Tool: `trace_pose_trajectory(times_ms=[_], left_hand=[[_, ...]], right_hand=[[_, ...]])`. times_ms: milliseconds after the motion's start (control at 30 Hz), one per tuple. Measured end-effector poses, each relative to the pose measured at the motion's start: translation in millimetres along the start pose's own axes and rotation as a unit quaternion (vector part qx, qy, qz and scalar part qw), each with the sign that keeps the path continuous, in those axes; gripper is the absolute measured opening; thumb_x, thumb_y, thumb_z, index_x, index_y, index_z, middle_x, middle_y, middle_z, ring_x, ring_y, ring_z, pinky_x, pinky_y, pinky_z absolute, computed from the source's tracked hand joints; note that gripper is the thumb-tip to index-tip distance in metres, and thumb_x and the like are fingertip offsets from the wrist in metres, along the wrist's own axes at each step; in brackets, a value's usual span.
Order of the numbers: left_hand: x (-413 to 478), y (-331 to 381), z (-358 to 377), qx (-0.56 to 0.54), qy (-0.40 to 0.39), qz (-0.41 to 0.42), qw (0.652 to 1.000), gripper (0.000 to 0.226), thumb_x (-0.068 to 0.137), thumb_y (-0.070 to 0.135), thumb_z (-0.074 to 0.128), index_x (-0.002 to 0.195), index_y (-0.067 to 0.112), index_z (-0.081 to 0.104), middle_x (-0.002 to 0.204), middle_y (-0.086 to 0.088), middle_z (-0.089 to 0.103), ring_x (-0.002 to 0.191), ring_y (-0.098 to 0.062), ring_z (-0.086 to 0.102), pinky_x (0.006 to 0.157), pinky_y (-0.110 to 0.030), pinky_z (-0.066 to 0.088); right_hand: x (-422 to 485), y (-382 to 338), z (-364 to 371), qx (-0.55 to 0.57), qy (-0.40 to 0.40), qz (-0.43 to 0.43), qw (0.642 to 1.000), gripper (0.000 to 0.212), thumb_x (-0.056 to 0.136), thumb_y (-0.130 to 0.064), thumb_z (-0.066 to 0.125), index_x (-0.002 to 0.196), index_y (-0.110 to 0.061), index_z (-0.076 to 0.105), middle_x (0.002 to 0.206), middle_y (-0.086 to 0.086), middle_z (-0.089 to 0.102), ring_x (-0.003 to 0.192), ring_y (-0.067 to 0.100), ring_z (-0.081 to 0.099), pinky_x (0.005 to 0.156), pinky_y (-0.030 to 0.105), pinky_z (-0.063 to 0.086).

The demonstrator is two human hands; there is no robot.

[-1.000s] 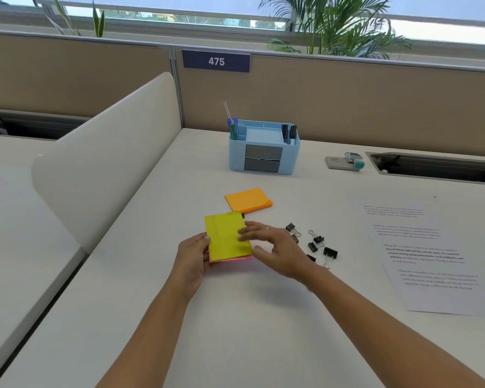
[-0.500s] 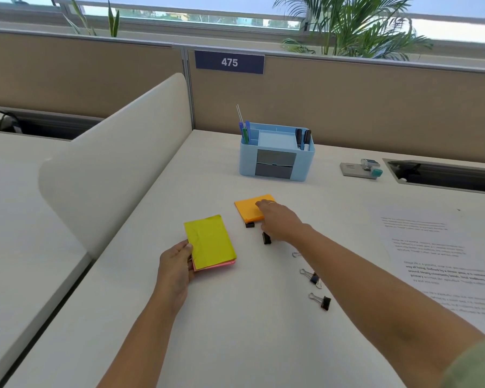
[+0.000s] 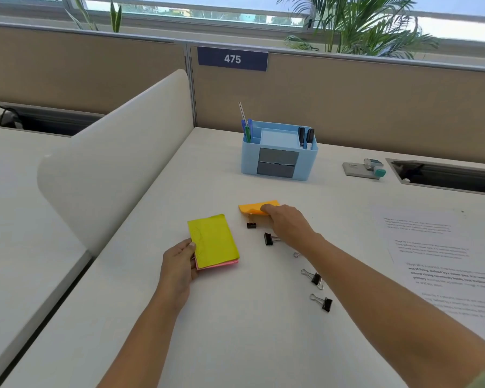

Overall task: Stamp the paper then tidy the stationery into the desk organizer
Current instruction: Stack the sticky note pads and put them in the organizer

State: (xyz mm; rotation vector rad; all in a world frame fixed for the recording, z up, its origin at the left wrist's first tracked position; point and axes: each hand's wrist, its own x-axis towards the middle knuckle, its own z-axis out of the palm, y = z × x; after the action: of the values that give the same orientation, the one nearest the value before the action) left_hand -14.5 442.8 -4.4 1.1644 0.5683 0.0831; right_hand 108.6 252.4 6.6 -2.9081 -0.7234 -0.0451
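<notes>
My left hand (image 3: 179,264) grips the left edge of a yellow sticky-note pad (image 3: 213,240) with pink sheets underneath, held just over the desk. My right hand (image 3: 287,224) reaches forward with its fingers closed on the near right edge of an orange sticky-note pad (image 3: 254,207), which lies on the desk. Several black binder clips (image 3: 268,238) are scattered around my right forearm. The light-blue desk organizer (image 3: 279,152) stands further back, with pens in its side slots. A printed paper (image 3: 437,253) lies at the right. The stamp (image 3: 371,167) rests on its grey pad behind the paper.
A curved white divider (image 3: 115,161) rises along the desk's left side. A brown partition wall (image 3: 347,102) closes the back. An open cable slot (image 3: 445,177) is sunk into the desk at the far right.
My right hand left the yellow pad, reached forward and closed on the orange pad. My left hand pulled the yellow pad slightly left. The view shifted a little.
</notes>
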Motion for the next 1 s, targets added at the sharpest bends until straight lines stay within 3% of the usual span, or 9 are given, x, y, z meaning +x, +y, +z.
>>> trace_pose_trajectory(times_ms=[133, 267, 400, 500, 567, 667, 767, 900, 1000], left_hand=[[-3, 1, 3, -0.004, -0.005, 0.003, 1.000, 0.031, 0.098, 0.004, 0.036, 0.124, -0.003, 0.050, 0.087, -0.008, 0.062, 0.056, -0.006, 0.066, 0.049, -0.017, 0.054], [-7, 1, 7, 0.000, -0.007, 0.009, 1.000, 0.028, 0.097, 0.006, 0.037, 0.119, -0.001, 0.054, 0.083, -0.005, 0.063, 0.055, -0.004, 0.064, 0.050, -0.017, 0.054], [-14, 1, 14, 0.003, -0.020, 0.015, 1.000, 0.029, 0.098, 0.006, 0.037, 0.121, -0.002, 0.052, 0.090, -0.009, 0.064, 0.070, -0.013, 0.062, 0.053, -0.018, 0.054], [-20, 1, 19, 0.012, -0.044, 0.021, 0.999, 0.030, 0.098, 0.007, 0.036, 0.122, 0.000, 0.051, 0.101, -0.012, 0.061, 0.073, -0.015, 0.062, 0.053, -0.018, 0.054], [-25, 0, 22, 0.017, -0.063, 0.022, 0.998, 0.028, 0.098, 0.008, 0.036, 0.120, 0.002, 0.053, 0.092, -0.009, 0.064, 0.069, -0.013, 0.064, 0.051, -0.018, 0.055], [-30, -1, 24, 0.010, -0.077, 0.012, 0.997, 0.028, 0.098, 0.009, 0.037, 0.119, 0.001, 0.053, 0.086, -0.007, 0.064, 0.073, -0.018, 0.062, 0.052, -0.020, 0.056], [-32, -3, 22, 0.010, -0.080, 0.003, 0.997, 0.030, 0.098, 0.010, 0.037, 0.123, -0.001, 0.051, 0.087, -0.008, 0.064, 0.073, -0.019, 0.063, 0.053, -0.021, 0.056], [-36, -6, 23, 0.005, -0.097, -0.004, 0.995, 0.029, 0.098, 0.009, 0.037, 0.121, -0.002, 0.051, 0.085, -0.008, 0.064, 0.059, -0.012, 0.067, 0.051, -0.021, 0.056], [-37, -7, 25, -0.004, -0.104, -0.004, 0.995, 0.029, 0.098, 0.008, 0.036, 0.120, -0.002, 0.051, 0.086, -0.008, 0.064, 0.053, -0.008, 0.068, 0.050, -0.021, 0.056]], right_hand=[[-12, -6, -15, 0.139, 0.145, 0.047, 0.978, 0.027, 0.096, -0.008, 0.037, 0.115, -0.007, 0.056, 0.093, 0.018, 0.065, 0.083, 0.037, 0.059, 0.068, 0.038, 0.043], [-34, -15, -25, 0.310, 0.260, 0.137, 0.904, 0.025, 0.096, -0.015, 0.047, 0.116, -0.006, 0.059, 0.100, 0.012, 0.067, 0.085, 0.024, 0.059, 0.074, 0.034, 0.045], [-52, -26, -31, 0.541, 0.210, 0.211, 0.786, 0.033, 0.095, -0.016, 0.050, 0.126, -0.004, 0.053, 0.113, 0.009, 0.062, 0.096, 0.017, 0.057, 0.087, 0.031, 0.050], [-62, -35, -29, 0.654, 0.106, 0.244, 0.708, 0.037, 0.095, -0.013, 0.049, 0.130, -0.003, 0.048, 0.114, 0.012, 0.058, 0.085, 0.017, 0.060, 0.068, 0.026, 0.058], [-69, -43, -28, 0.663, 0.049, 0.236, 0.709, 0.036, 0.095, -0.011, 0.049, 0.129, -0.003, 0.049, 0.109, 0.010, 0.058, 0.079, 0.012, 0.058, 0.057, 0.019, 0.054], [-74, -53, -23, 0.642, 0.027, 0.218, 0.735, 0.033, 0.093, -0.009, 0.051, 0.125, -0.001, 0.053, 0.105, 0.010, 0.060, 0.087, 0.019, 0.059, 0.071, 0.029, 0.057], [-76, -59, -18, 0.602, 0.051, 0.220, 0.766, 0.034, 0.090, -0.011, 0.057, 0.122, -0.002, 0.057, 0.101, 0.009, 0.063, 0.095, 0.021, 0.059, 0.086, 0.040, 0.053], [-76, -66, -13, 0.562, 0.093, 0.235, 0.788, 0.025, 0.086, -0.016, 0.064, 0.108, -0.005, 0.064, 0.081, 0.005, 0.065, 0.089, 0.016, 0.058, 0.077, 0.029, 0.045], [-76, -70, -8, 0.547, 0.120, 0.257, 0.787, 0.020, 0.085, -0.019, 0.066, 0.100, -0.006, 0.064, 0.076, 0.004, 0.064, 0.086, 0.017, 0.059, 0.076, 0.030, 0.047]])
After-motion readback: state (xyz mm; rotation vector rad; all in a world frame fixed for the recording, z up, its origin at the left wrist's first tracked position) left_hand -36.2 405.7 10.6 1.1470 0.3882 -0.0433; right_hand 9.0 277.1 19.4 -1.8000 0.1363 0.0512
